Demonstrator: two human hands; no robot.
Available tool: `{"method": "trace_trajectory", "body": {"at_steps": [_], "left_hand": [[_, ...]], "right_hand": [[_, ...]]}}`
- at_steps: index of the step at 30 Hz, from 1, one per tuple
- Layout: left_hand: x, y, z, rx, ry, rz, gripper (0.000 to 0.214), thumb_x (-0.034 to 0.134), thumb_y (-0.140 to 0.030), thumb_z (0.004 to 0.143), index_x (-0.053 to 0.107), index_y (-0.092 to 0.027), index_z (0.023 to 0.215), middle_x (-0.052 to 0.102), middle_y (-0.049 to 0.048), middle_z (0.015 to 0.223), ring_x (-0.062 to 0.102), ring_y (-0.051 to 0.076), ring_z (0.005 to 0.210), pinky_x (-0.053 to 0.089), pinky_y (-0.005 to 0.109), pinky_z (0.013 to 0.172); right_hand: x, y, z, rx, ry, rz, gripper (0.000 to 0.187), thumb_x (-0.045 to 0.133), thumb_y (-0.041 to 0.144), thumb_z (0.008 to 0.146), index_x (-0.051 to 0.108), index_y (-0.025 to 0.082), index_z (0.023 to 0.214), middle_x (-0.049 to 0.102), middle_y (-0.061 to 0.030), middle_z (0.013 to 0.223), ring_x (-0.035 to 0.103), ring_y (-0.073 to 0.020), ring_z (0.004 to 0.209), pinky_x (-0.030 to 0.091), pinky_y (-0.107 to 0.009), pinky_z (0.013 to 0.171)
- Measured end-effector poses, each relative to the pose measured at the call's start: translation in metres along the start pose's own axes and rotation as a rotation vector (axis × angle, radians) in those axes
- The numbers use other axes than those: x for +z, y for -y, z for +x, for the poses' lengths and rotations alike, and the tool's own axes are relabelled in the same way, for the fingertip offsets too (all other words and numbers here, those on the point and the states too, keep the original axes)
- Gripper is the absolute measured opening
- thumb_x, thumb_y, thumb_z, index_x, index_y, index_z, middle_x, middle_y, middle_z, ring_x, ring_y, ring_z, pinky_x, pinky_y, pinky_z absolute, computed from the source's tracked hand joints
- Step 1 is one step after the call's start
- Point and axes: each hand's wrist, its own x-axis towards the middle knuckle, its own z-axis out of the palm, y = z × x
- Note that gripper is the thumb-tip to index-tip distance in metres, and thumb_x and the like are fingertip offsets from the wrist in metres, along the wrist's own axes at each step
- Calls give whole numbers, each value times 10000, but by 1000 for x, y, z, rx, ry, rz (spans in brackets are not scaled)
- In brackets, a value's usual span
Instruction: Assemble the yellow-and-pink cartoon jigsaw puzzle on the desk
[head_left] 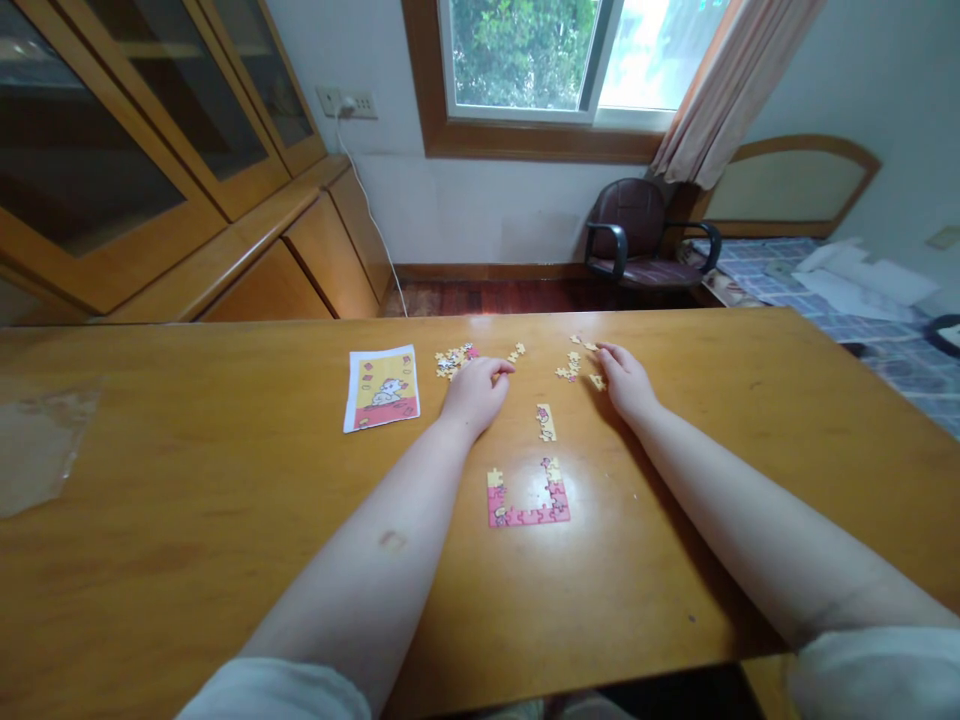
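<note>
My left hand (pixel 477 392) rests on the table beside a pile of loose puzzle pieces (pixel 450 362). Its thumb and index finger point right with a small gap between them, just below a pair of yellow pieces (pixel 516 353). The fingertips of my right hand (pixel 627 380) are closed on a small yellow puzzle piece (pixel 590 346). More loose pieces (pixel 568 368) lie to its left. Nearer to me is a partly joined puzzle frame (pixel 529 517), U-shaped, pink below with yellow upper ends. Above its right side lies a separate joined strip (pixel 546 423).
A reference picture (pixel 382 388) of a white cartoon animal lies left of my left hand. Clear plastic film (pixel 41 440) is at the far left of the wooden table (pixel 225 520). Beyond the table are a cabinet (pixel 262 240), an armchair (pixel 637 235) and a bed (pixel 780 265).
</note>
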Motion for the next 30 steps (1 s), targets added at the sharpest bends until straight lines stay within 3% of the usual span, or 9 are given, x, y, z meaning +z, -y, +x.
{"method": "trace_trajectory", "body": {"at_steps": [4, 8, 11, 15, 18, 21, 25, 28, 30], "left_hand": [[1, 1, 1, 14, -7, -11, 252, 518, -135, 848, 734, -193, 965, 735, 50, 1017, 649, 222, 1011, 489, 363, 961], [1, 2, 2, 26, -3, -15, 254, 513, -128, 848, 733, -186, 961, 736, 51, 1013, 650, 217, 1010, 488, 354, 965], [1, 2, 1, 21, 3, -9, 253, 511, -136, 855, 731, -192, 966, 736, 47, 1020, 649, 217, 1017, 486, 355, 969], [0, 0, 0, 11, 20, -10, 249, 511, -141, 856, 729, -199, 961, 736, 45, 1020, 650, 220, 1014, 489, 359, 958], [0, -1, 0, 9, 22, -13, 245, 509, -152, 856, 728, -205, 951, 735, 45, 1031, 651, 222, 1022, 488, 363, 961], [0, -1, 0, 9, 19, -18, 248, 506, -158, 853, 728, -204, 953, 735, 50, 1031, 650, 229, 1028, 488, 372, 966], [0, 0, 1, 17, 26, -20, 249, 505, -156, 851, 728, -203, 951, 735, 49, 1028, 651, 230, 1023, 488, 383, 972], [0, 0, 0, 17, 27, -18, 246, 506, -157, 854, 728, -203, 952, 735, 48, 1023, 651, 227, 1018, 489, 382, 972], [0, 0, 0, 12, 28, -14, 246, 506, -158, 857, 729, -201, 952, 735, 50, 1019, 651, 227, 1016, 488, 382, 973]], "right_hand": [[10, 3, 36, -111, 224, -272, 598, 213, 531, 975, 573, 223, 1341, 568, -96, 1411, 479, -245, 1344, 344, -460, 1140], [19, 9, 55, -144, 341, -360, 561, 229, 493, 993, 604, 244, 1329, 515, -79, 1465, 411, -255, 1399, 247, -488, 1187], [20, 15, 53, -208, 458, -459, 546, 269, 474, 997, 551, 232, 1396, 415, -75, 1534, 312, -262, 1453, 181, -503, 1202], [16, 22, 33, -289, 548, -605, 569, 262, 456, 1000, 421, 218, 1492, 301, -79, 1582, 247, -259, 1476, 187, -509, 1198], [14, 23, 11, -249, 544, -537, 578, 248, 482, 1001, 450, 217, 1474, 325, -85, 1574, 246, -251, 1477, 181, -511, 1199], [12, 19, -8, -171, 450, -244, 593, 262, 586, 978, 572, 266, 1369, 451, -74, 1511, 337, -258, 1441, 204, -530, 1193], [4, 12, -18, -67, 267, 88, 718, 124, 660, 956, 569, 255, 1348, 556, -93, 1426, 507, -237, 1327, 383, -476, 1118], [-3, 11, -17, 14, 89, 264, 569, 337, 615, 926, 651, 222, 1191, 650, -114, 1299, 600, -252, 1213, 463, -444, 1039], [-5, 13, -14, 41, 48, 206, 404, 511, 511, 855, 694, 209, 1052, 715, -110, 1151, 655, -266, 1087, 489, -451, 989]]}}
